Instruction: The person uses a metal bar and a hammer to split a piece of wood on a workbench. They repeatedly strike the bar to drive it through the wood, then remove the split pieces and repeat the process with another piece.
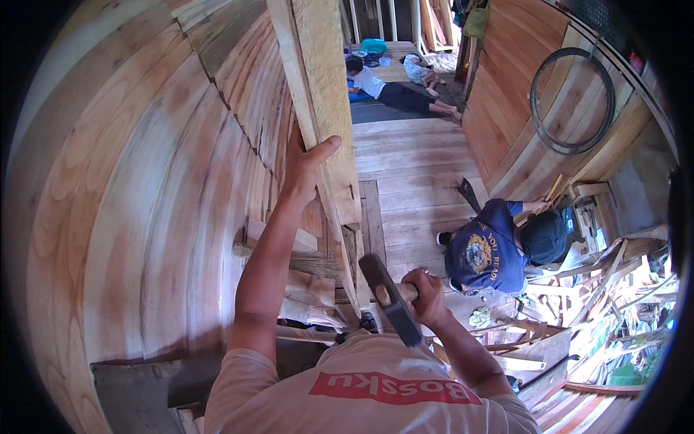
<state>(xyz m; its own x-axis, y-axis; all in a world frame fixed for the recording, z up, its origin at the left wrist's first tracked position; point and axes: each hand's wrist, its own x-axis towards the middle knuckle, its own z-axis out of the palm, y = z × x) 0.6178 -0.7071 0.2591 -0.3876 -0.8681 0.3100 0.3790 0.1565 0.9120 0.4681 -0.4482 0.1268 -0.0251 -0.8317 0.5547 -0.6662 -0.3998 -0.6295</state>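
Left hand (pixel 302 170) clamps the upright plank (pixel 318 94) at centre frame against the plank wall (pixel 159 181), right hand (pixel 426 293) grips the hammer (pixel 389 298) low and cocked, nailing apparently not finished.

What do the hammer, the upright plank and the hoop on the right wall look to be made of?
Hammer in the right hand: dark head, likely steel; pale handle, probably wood.
Upright plank steadied by the left hand: bare, unfinished timber, rough pale face with visible grain.
Hoop on the plank wall: thin dark grey ring; could be metal or hose, too small to tell.
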